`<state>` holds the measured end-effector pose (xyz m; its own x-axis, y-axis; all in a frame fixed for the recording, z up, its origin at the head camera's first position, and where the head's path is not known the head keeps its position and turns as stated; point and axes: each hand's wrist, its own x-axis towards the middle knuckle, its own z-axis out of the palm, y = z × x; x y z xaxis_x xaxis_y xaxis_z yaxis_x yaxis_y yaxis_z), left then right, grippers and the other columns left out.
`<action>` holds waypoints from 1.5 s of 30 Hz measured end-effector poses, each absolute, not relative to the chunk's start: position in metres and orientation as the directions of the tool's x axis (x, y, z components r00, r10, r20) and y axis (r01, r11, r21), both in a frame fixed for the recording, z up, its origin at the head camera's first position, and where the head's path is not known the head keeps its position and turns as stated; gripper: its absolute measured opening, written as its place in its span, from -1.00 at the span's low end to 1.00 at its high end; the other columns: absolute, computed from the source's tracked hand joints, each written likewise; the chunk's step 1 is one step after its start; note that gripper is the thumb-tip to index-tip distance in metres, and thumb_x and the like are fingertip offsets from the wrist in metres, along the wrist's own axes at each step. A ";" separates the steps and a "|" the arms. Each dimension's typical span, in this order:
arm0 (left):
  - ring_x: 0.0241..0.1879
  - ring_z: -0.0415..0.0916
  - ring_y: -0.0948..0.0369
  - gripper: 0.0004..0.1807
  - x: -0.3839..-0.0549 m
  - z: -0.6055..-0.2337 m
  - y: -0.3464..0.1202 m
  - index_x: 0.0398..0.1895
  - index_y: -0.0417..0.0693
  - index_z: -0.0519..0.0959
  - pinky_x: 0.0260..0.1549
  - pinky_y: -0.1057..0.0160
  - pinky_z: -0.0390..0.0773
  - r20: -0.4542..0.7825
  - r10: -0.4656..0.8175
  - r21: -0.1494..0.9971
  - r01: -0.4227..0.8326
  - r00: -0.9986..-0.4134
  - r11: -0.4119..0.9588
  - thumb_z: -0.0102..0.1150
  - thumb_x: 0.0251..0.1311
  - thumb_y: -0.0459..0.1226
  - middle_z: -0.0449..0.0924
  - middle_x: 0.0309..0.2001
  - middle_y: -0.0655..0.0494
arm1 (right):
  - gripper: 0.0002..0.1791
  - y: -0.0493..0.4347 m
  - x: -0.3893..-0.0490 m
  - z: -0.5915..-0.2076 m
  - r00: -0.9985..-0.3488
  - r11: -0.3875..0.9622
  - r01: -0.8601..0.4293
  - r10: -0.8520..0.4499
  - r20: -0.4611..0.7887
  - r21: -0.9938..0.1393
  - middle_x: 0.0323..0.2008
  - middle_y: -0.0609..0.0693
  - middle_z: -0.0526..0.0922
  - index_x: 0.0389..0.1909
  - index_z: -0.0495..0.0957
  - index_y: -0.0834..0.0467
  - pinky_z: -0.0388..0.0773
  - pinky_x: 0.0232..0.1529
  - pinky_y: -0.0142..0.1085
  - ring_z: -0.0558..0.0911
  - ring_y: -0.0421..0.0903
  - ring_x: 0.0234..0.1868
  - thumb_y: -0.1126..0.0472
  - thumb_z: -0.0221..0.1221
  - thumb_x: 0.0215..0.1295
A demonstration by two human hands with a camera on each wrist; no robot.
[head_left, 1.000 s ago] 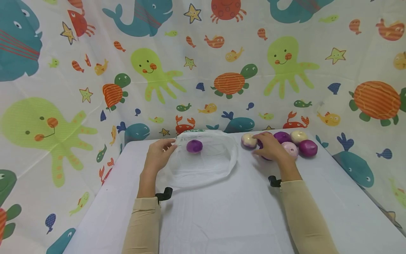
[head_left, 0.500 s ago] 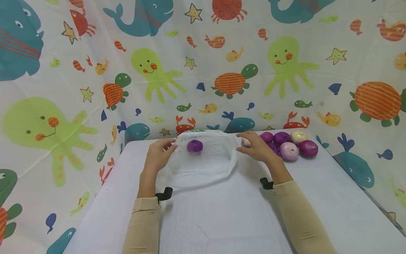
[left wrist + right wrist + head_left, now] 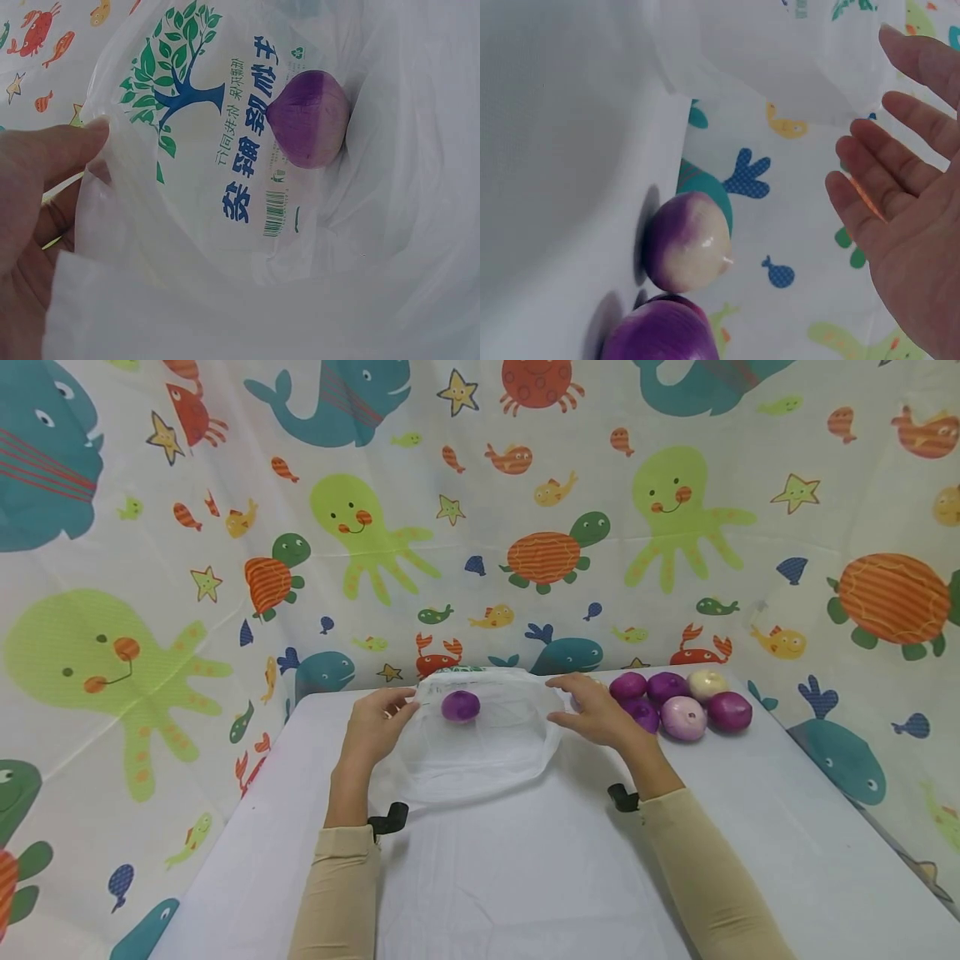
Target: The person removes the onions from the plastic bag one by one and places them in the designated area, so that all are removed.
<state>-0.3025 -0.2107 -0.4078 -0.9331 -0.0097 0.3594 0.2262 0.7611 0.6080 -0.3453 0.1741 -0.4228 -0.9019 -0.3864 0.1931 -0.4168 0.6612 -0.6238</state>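
Observation:
A thin white plastic bag (image 3: 480, 787) lies on the table with its mouth spread toward me. My left hand (image 3: 372, 727) pinches its left rim between thumb and fingers, the thumb (image 3: 86, 142) on the near face of the film. Inside sits one purple onion (image 3: 311, 120), against a wall printed with a tree and blue lettering. At the bag's right edge is my right hand (image 3: 600, 714), fingers extended and apart, palm empty in the right wrist view. Close below that hand there, a purple-and-cream onion (image 3: 690, 244) rests on the table.
Right of the bag, several onions sit in a cluster, among them a dark purple onion (image 3: 728, 712), a pink onion (image 3: 683, 718) and a cream onion (image 3: 707, 682). A sea-animal curtain (image 3: 480, 635) hangs behind and beside the white table (image 3: 525, 877).
My right hand has moved left from over the onion cluster to the bag's right rim, carrying nothing. My left hand, the bag and the onion inside look unchanged.

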 end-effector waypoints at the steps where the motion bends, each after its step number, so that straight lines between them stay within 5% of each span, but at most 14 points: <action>1: -0.14 0.57 0.08 -0.62 -0.303 -0.408 -0.211 0.25 0.05 0.67 -0.21 0.19 0.63 0.359 -0.009 0.607 0.226 -0.933 0.761 0.27 0.44 -0.10 0.68 -0.15 0.04 | -0.32 0.173 -0.345 -0.423 -0.903 0.664 -0.416 -0.384 0.193 -0.621 0.49 0.07 0.39 0.46 0.41 -0.06 0.43 0.36 0.26 0.38 0.16 0.48 -0.02 0.37 0.36; 21: -0.14 0.56 0.08 -0.62 -0.302 -0.408 -0.212 0.25 0.05 0.67 -0.23 0.20 0.64 0.365 -0.012 0.611 0.230 -0.931 0.758 0.27 0.44 -0.10 0.68 -0.15 0.05 | -0.44 0.149 -0.329 -0.412 -0.809 0.590 -0.587 -0.450 0.378 -0.555 0.31 0.05 0.53 0.36 0.52 0.03 0.63 0.22 0.05 0.54 0.08 0.29 0.08 0.39 0.37; 28: -0.14 0.56 0.09 -0.62 -0.302 -0.407 -0.212 0.25 0.07 0.66 -0.21 0.19 0.63 0.360 -0.014 0.613 0.225 -0.933 0.757 0.27 0.44 -0.10 0.67 -0.14 0.05 | -0.45 0.130 -0.328 -0.417 -0.780 0.544 -0.616 -0.519 0.349 -0.569 0.29 0.02 0.54 0.36 0.51 0.03 0.69 0.11 -0.02 0.56 0.04 0.22 0.12 0.37 0.39; 38: -0.14 0.56 0.09 -0.62 -0.304 -0.406 -0.212 0.25 0.07 0.67 -0.21 0.18 0.63 0.357 -0.015 0.616 0.224 -0.934 0.755 0.27 0.44 -0.09 0.67 -0.15 0.06 | -0.45 0.108 -0.336 -0.427 -0.710 0.530 -0.697 -0.601 0.366 -0.483 0.23 0.03 0.58 0.35 0.51 0.07 0.58 0.23 -0.02 0.58 0.07 0.22 0.13 0.36 0.39; 45: -0.14 0.56 0.09 -0.62 -0.303 -0.408 -0.213 0.25 0.08 0.67 -0.22 0.19 0.62 0.356 -0.019 0.617 0.219 -0.934 0.756 0.28 0.44 -0.10 0.67 -0.15 0.06 | -0.40 0.090 -0.343 -0.430 -0.731 0.564 -0.662 -0.632 0.259 -0.494 0.31 0.04 0.53 0.41 0.46 0.06 0.59 0.25 -0.04 0.56 0.05 0.27 0.06 0.35 0.40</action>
<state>-0.3034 -0.2125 -0.4076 -0.9344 -0.0193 0.3557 0.2192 0.7559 0.6169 -0.3428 0.0898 -0.4304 -0.7307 -0.6319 0.2585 -0.6621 0.5635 -0.4941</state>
